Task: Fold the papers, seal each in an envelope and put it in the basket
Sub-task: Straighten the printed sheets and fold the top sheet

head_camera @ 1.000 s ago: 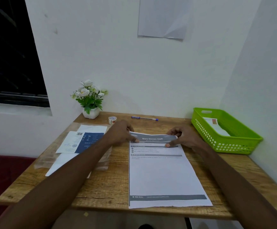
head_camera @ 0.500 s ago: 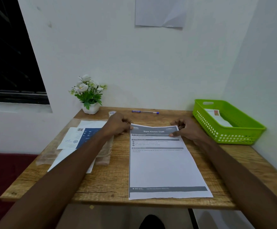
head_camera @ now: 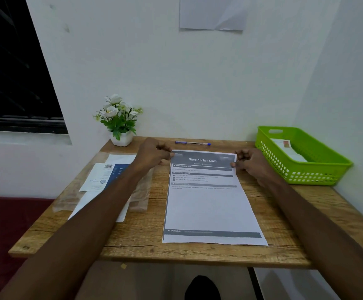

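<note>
Printed sheet (head_camera: pixel 206 200) headed "Store Kitchen Cloth", flat on the wooden table (head_camera: pixel 284 215), long side running away from the near edge, bottom edge close to that edge. Only one view, from the head. Left hand (head_camera: pixel 152 155) at the far left corner of the sheet, fingers curled, thumb and fingertips pinching the corner. Right hand (head_camera: pixel 249 162) at the far right corner, fingers likewise curled, thumb tip on the printed side, pinching that corner. Sheet unfolded, no crease visible. Probably the start of the first fold: far edge to be drawn toward the near edge. Likely very light, thin and limp, so prone to sag in the middle if lifted by the corners alone, and to slide on the smooth wood unless the near edge is held or weighted. Creases easily and permanently, so worth aligning edges before pressing. Best held just as now, at the two far corners, then pressed flat along the fold. Left of the sheet, partly under the left forearm, a pile of envelopes and papers (head_camera: pixel 102 180), one with a blue panel and a barcode. Green plastic basket (head_camera: pixel 302 169) at the right of the table, well apart from the sheet, with a white envelope (head_camera: pixel 289 148) already inside. Blue pen (head_camera: pixel 192 143) beyond the sheet, potted white flowers (head_camera: pixel 118 120) at the far left corner.
</note>
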### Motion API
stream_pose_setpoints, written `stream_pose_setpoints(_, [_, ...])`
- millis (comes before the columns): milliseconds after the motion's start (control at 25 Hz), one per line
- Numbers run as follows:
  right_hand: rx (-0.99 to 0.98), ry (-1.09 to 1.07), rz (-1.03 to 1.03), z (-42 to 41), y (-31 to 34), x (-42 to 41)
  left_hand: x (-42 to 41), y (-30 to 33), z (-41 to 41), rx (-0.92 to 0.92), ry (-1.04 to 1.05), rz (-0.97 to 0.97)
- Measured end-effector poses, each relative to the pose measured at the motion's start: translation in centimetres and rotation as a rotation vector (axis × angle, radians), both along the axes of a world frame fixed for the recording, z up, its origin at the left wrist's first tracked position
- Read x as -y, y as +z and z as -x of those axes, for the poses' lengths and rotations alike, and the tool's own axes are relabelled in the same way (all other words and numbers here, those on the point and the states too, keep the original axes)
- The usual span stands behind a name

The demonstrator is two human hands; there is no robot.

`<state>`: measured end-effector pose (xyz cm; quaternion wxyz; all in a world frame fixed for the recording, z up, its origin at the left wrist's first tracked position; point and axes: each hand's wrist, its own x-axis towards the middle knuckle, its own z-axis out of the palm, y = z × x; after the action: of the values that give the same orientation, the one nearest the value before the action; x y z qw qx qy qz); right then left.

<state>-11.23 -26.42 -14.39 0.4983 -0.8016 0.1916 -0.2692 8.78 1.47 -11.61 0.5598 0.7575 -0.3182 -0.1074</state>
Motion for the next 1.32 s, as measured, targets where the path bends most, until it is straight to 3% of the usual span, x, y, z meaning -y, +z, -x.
stream_pose_setpoints(240, [0.115, -0.067, -0.022, 0.5, 0.6, -0.4, -0.1, 0.0, -0.1, -0.053, 0.004, 0.042])
stream_pose_setpoints(360, [0.08, -0.03, 0.003, 0.6, 0.9, -0.2, -0.2, 0.1, 0.3, -0.022, -0.057, 0.031])
stream_pose_setpoints(960, [-0.126, 0.308, 0.135, 1.7, 1.7, -2.7, 0.4, 0.9, 3.2, 0.382, -0.451, -0.341])
stream_pose_setpoints(1160, [-0.18, 0.359, 0.251, 1.5, 2.0, -3.1, 0.6, 0.9, 4.1, 0.477, -0.391, -0.409])
stream_pose_setpoints(1320, [-0.198, 0.247, 0.393, 0.8, 1.5, -3.9, 1.4, 0.3, 4.9, 0.605, -0.273, -0.507])
